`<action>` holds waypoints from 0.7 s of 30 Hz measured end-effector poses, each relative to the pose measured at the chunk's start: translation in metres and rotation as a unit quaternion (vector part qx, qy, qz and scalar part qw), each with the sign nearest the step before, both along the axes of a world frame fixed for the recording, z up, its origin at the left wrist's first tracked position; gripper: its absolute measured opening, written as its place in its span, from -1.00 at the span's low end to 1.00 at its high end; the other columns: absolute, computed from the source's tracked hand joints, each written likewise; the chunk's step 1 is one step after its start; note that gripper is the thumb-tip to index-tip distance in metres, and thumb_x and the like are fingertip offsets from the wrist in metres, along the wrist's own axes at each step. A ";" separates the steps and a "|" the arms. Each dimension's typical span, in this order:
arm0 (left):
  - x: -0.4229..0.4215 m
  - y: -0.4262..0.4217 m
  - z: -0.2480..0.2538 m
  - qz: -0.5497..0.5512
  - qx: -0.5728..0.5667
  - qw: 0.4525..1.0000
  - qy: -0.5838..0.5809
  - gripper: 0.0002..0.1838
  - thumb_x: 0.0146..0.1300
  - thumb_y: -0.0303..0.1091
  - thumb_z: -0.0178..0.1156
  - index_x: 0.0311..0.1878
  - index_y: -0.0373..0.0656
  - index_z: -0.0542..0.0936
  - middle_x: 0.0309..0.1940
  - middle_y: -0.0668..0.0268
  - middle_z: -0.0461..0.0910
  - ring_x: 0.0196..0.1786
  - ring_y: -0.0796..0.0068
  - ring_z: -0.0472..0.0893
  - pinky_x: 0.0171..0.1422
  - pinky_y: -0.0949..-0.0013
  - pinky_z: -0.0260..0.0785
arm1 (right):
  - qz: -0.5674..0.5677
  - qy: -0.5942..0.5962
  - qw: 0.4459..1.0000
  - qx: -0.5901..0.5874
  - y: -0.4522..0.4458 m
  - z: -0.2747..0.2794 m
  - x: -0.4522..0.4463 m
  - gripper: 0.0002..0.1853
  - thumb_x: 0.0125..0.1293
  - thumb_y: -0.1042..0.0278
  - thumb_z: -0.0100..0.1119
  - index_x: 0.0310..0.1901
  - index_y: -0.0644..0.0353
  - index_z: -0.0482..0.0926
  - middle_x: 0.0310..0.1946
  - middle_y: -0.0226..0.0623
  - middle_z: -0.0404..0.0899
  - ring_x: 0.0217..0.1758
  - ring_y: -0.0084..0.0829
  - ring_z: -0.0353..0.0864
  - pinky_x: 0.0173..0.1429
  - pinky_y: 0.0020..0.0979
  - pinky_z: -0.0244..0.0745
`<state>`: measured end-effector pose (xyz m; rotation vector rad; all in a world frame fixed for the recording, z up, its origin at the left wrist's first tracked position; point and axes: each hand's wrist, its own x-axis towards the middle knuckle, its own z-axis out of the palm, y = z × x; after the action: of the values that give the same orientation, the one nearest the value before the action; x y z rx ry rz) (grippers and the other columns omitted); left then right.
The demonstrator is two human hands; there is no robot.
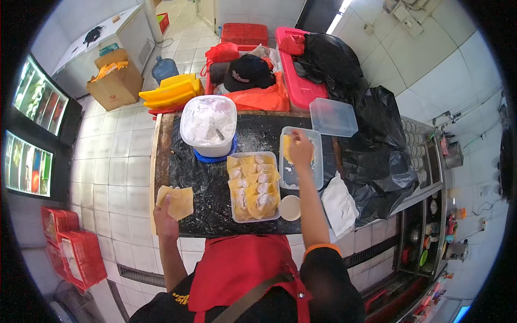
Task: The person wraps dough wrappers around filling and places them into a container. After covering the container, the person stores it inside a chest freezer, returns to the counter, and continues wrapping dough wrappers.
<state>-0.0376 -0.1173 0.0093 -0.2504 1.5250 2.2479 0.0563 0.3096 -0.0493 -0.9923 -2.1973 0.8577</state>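
Note:
My left hand [166,219] grips a flat, square yellow dough sheet [182,201] by its edge at the left side of the table. My right hand [302,150] is over a clear plastic container [316,177], its fingers closed on a yellow dough piece [287,149]. Between my hands stands a rectangular tub [233,213] packed with rows of floury yellow dough pieces [253,183]. Behind it, a white bucket of flour [207,119] has a metal utensil handle [219,134] sticking out. A small round pale lid or dish [290,208] lies beside the tub.
The black table cover [253,129] is dusted with flour. A clear empty box [334,117] sits at the back right, near black plastic bags [377,156]. A white cloth or bag [340,205] lies at the right edge. Yellow trays [171,90] and a red crate [209,81] stand beyond the table.

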 end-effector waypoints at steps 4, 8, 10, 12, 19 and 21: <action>-0.007 -0.010 -0.019 -0.015 -0.004 0.999 -0.029 -0.64 0.46 -0.29 0.14 0.17 -0.36 0.52 0.06 0.09 0.65 0.05 0.28 0.69 0.13 0.25 0.59 | -0.018 -0.160 0.981 0.112 0.060 -0.067 0.040 -0.66 0.30 0.46 0.08 0.11 0.17 0.58 -0.04 -0.01 0.66 0.04 0.02 0.64 0.14 -0.07 0.52; -0.017 0.006 -0.006 -0.039 -0.008 0.999 -0.002 -0.63 0.48 -0.29 0.11 0.19 -0.37 0.50 0.11 0.05 0.63 0.11 0.26 0.67 0.20 0.23 0.55 | 0.033 -0.144 0.964 0.219 0.067 -0.079 0.051 -0.71 0.32 0.47 0.01 0.05 0.17 0.56 -0.06 -0.02 0.63 0.01 0.07 0.61 0.11 -0.01 0.51; -0.022 0.010 -0.005 -0.048 -0.019 0.998 0.024 -0.62 0.48 -0.31 0.09 0.22 -0.38 0.49 0.12 0.04 0.62 0.14 0.25 0.65 0.26 0.21 0.52 | 0.056 -0.162 0.972 0.163 0.066 -0.061 0.052 -0.73 0.34 0.45 0.01 0.03 0.21 0.56 -0.06 0.00 0.62 0.02 0.06 0.61 0.12 -0.05 0.51; -0.026 0.014 -0.004 -0.048 -0.006 0.999 0.009 -0.63 0.48 -0.32 0.09 0.21 -0.37 0.48 0.12 0.04 0.62 0.15 0.25 0.65 0.26 0.21 0.52 | 0.076 -0.180 0.975 0.106 0.065 -0.045 0.055 -0.74 0.36 0.43 0.00 0.01 0.26 0.57 -0.07 0.03 0.62 0.04 0.04 0.61 0.13 -0.08 0.50; -0.038 0.028 -0.014 -0.041 -0.011 0.999 -0.022 -0.65 0.46 -0.35 0.09 0.19 -0.37 0.49 0.11 0.03 0.63 0.12 0.24 0.66 0.26 0.23 0.52 | 0.088 -0.219 0.971 0.037 0.061 -0.003 0.071 -0.70 0.14 0.49 0.30 -0.05 0.22 0.59 -0.25 -0.12 0.69 -0.15 -0.14 0.72 -0.02 -0.27 0.59; -0.038 0.031 -0.010 -0.042 -0.015 0.999 -0.017 -0.65 0.46 -0.36 0.09 0.20 -0.37 0.49 0.10 0.03 0.63 0.12 0.24 0.66 0.25 0.23 0.52 | 0.097 -0.233 0.967 -0.037 0.064 0.004 0.069 -0.68 0.10 0.52 0.35 -0.07 0.23 0.59 -0.28 -0.16 0.70 -0.19 -0.22 0.74 -0.05 -0.33 0.60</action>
<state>-0.0751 -0.0862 -0.0009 -0.2281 1.5240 2.1472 0.1252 0.3737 -0.0452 -1.1156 -2.7136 0.8643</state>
